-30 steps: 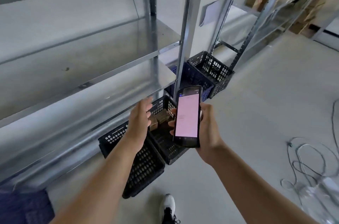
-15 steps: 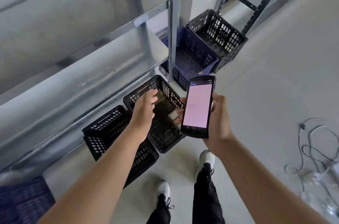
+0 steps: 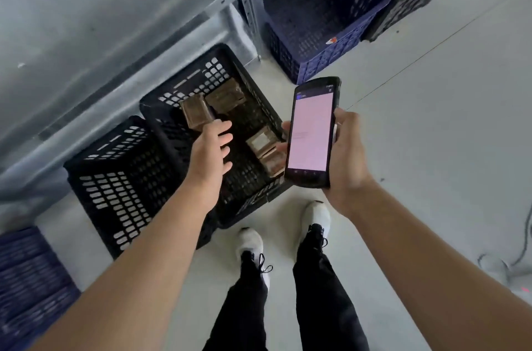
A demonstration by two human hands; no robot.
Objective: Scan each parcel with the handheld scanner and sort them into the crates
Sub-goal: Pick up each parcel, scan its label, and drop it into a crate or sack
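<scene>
Left hand (image 3: 211,146) lower, onto parcel (image 3: 196,115).

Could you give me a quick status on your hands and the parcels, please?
Left hand holds a brown parcel over the black crate. Right hand grips scanner. More parcels inside. Nothing obstructing.

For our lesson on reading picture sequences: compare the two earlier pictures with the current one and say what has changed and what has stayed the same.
The view has tipped down toward the floor. The left hand has gone down into the black crate and now holds a brown parcel by its edge above the others; a second ago it was raised and held nothing visible. Unchanged: the right hand grips the handheld scanner, its pink screen lit, and the crates stand under the shelf.
</scene>
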